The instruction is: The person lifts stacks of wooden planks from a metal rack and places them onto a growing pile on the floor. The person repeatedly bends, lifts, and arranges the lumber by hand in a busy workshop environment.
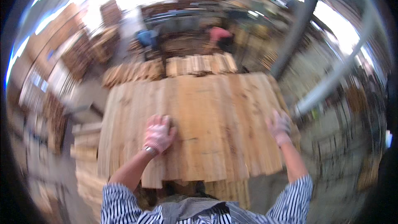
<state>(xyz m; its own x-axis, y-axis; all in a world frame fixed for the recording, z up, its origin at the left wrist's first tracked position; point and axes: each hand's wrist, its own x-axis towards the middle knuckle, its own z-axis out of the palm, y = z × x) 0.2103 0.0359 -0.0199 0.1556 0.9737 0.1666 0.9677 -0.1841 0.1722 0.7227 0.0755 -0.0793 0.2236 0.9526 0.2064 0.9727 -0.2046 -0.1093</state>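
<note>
Seemingly, a person in a blue-and-white striped shirt (120, 201) and a grey apron (190, 208) leans over a broad, flat layer of pale brown wooden planks (199, 120), laid side by side with their lengths running away from the body. The layer fills the middle of a blurred, busy timber workshop. Its near edge is stepped: left of the middle, one plank end juts out toward the person.

Both hands wear pale pinkish knitted gloves. The left hand (159, 135) lies palm down left of the layer's centre, opened out, thumb held away from the fingers, grasping nothing. The right hand (280, 125) rests near the right edge, its fingers spread as well; blur hides how firmly it presses.

Beyond the far edge sit two rows of short, light-coloured boards (201, 64). Farther off, a co-worker in a blue top (147, 38) and another in a red top (219, 35) bend over.

Judging by the pose, the step in hand is steadying or evening the planks. The next move would call for even pressure from both palms, and perhaps for attention to that jutting end.
</note>
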